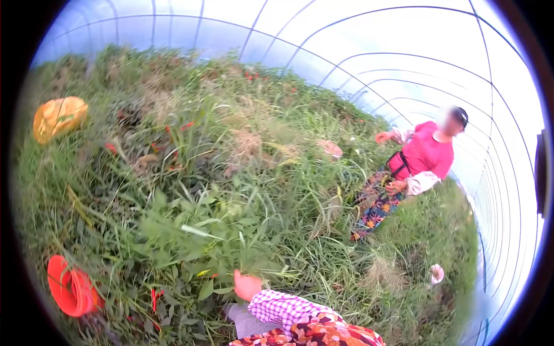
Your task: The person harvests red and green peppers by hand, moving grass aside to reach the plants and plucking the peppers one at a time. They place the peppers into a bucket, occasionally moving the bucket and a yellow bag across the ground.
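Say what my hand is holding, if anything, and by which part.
That cannot be told: the visible hand is beside green leaves, blurred, and no clear grip on any part of them shows.

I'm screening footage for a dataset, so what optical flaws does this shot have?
Head view: black surround at the corners, wide-angle distortion bowing the ribs; the cover washed out near-white at upper right, purple fringing along the image edge; leaves up and left of the hand soft and smeared; the other person's face blurred; diffuse light, no crisp shadows on the plants.
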A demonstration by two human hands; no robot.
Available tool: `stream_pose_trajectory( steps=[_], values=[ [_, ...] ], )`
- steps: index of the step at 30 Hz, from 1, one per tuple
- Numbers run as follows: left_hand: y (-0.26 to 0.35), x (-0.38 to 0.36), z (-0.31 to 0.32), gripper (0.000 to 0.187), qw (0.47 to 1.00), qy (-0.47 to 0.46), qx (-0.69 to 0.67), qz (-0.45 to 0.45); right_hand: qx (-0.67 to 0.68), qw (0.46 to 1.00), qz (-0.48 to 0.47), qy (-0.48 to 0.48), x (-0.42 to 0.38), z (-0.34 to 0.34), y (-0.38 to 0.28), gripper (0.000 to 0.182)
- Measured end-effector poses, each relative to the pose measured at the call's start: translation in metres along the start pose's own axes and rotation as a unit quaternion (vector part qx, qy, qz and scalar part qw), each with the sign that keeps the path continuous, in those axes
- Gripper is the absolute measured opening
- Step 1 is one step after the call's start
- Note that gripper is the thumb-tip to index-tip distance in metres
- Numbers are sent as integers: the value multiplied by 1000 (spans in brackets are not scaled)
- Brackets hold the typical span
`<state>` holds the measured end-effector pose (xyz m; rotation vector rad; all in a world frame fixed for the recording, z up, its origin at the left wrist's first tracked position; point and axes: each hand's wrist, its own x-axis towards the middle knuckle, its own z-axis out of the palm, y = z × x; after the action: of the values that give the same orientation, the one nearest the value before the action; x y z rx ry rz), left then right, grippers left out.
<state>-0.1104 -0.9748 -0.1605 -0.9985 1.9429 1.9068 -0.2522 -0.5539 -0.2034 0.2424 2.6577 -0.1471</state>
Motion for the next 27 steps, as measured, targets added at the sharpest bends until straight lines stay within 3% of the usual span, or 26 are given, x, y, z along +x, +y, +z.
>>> stream_pose_trajectory(
  steps=[3,5,9,15,16,17,19,22,27],
  values=[
    [100,19,22,44,995,-21,-2,96,28,1000,-12,-2,-4,-19,-3,67],
    [155,25,39,44,989,-41,-5,145,42,997,-38,47,-4,-13,0,67],
    [220,26,55,46,977,-69,-7,200,77,994,-43,62,-5,-31,3,68],
    [256,21,59,48,972,-79,0,222,96,995,-30,16,-5,-60,10,40],
    [260,21,58,48,972,-78,2,223,136,990,-26,12,8,-40,15,38],
    [261,19,59,48,972,-77,2,223,176,984,-22,8,18,-25,19,37],
    [264,15,58,49,973,-70,4,222,126,988,-60,-68,-1,-66,14,37],
    [268,8,57,50,975,-56,8,216,110,980,-95,-134,13,-61,17,39],
    [280,0,67,51,979,-33,17,201,100,974,-144,-145,31,-90,10,41]
  ],
)
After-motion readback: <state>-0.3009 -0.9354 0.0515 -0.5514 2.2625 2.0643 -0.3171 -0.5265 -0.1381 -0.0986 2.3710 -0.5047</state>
